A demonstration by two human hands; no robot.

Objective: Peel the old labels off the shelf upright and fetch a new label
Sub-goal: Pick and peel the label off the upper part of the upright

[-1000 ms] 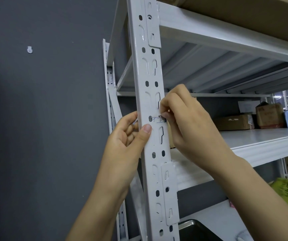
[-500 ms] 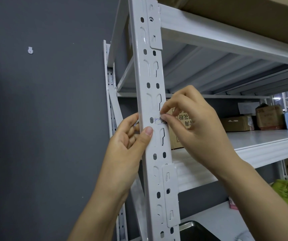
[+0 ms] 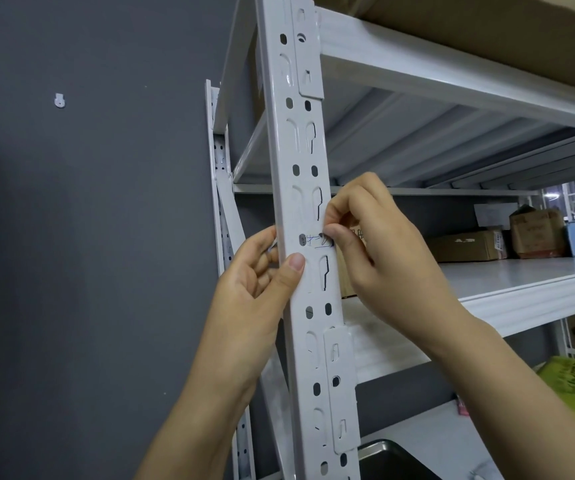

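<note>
A small white label [image 3: 316,241] with blue handwriting is stuck across the front face of a white metal shelf upright [image 3: 301,147], about halfway up the visible stretch and level with a pair of punched holes. It lies mostly flat on the paint; whether its right corner has lifted yet cannot be told, because a thumb covers it.

The right hand [image 3: 383,258] comes in from the shelf side. Its thumb and forefinger are pinched together on the label's right end, and the other fingers are curled loosely behind. The left hand [image 3: 255,292] is clamped on the upright's left edge just below the label, with the thumb pressed flat on the front face and the fingers wrapped behind.

To do this step well, it seems best to work a fingernail under the corner first. Then draw the paper back slowly and low along the metal, towards the left, so it comes away whole and does not tear or leave glue. The bracing hand should hold the post firm.

Behind the post, a pale shelf [image 3: 508,285] carries cardboard boxes [image 3: 466,245]. A dark grey wall [image 3: 106,237] stands to the left.
</note>
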